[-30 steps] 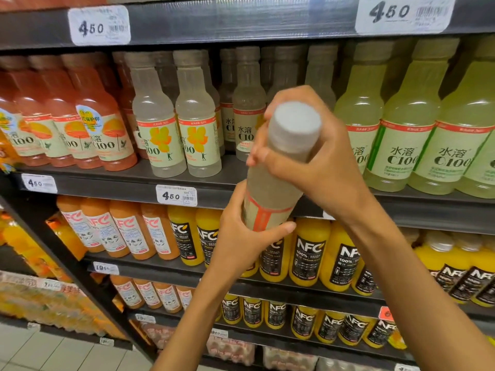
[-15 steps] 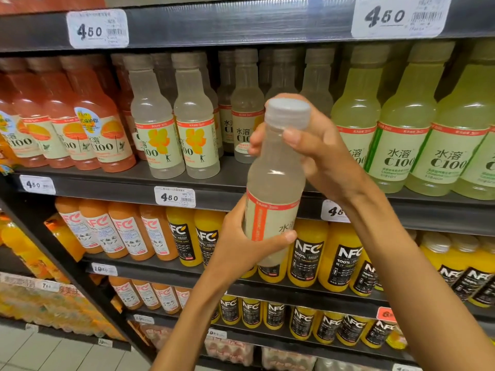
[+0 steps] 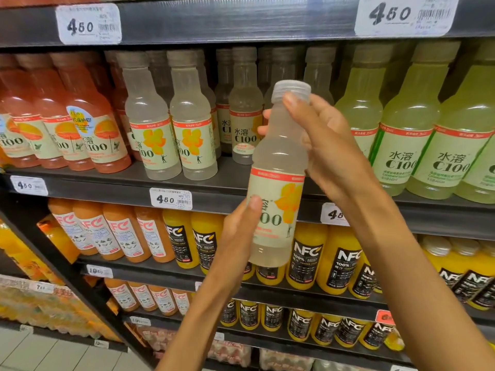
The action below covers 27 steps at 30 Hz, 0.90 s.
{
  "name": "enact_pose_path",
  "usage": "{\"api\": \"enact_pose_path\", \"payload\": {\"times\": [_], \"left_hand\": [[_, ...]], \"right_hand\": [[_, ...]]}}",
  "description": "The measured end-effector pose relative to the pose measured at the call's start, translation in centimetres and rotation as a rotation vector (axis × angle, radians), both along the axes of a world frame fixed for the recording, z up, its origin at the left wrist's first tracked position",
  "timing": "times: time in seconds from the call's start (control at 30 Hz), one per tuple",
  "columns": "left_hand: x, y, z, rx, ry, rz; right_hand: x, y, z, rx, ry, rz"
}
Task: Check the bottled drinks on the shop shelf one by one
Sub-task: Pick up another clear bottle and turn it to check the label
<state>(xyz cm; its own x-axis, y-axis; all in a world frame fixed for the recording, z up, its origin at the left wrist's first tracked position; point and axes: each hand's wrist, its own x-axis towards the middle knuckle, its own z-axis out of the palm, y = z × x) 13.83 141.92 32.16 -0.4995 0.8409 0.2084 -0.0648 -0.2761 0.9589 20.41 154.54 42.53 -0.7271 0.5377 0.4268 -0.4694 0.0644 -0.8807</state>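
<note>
Both hands (image 3: 325,145) hold the upright bottle (image 3: 278,180) between them.

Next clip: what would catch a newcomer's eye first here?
A pale C100 bottle held upright at centre frame, in front of the shelves: the left hand grips its label and the right hand holds its neck just under the cap. Behind stand rows of orange, pale and green C100 bottles, with NFC juice bottles on the shelf below.

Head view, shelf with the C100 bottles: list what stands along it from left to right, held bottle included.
Orange-pink C100 bottles → cloudy white C100 bottles with yellow flower labels → held cloudy C100 bottle gripped by both hands → pale green C100 bottles.
</note>
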Motion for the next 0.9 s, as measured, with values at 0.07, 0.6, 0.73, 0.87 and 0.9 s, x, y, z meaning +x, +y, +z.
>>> {"api": "enact_pose_path", "payload": {"times": [0.07,0.6,0.73,0.87,0.9], "left_hand": [[-0.2,-0.1,0.0,0.067,-0.215,-0.229],[0.2,0.7,0.2,-0.054,-0.015,-0.002],[-0.5,0.4,0.9,0.041,-0.172,-0.189],[-0.2,0.7,0.8,0.035,-0.256,-0.318],[-0.3,0.9,0.6,0.02,-0.228,-0.297]], "right_hand": [[-0.1,0.7,0.1,-0.031,-0.052,0.088],[-2.0,0.3,-0.4,-0.039,-0.137,0.079],[-2.1,1.1,-0.4,-0.168,-0.093,0.287],[-2.7,0.9,-0.6,-0.325,-0.048,0.47],[-2.7,0.9,-0.5,-0.319,-0.03,0.461]]}}
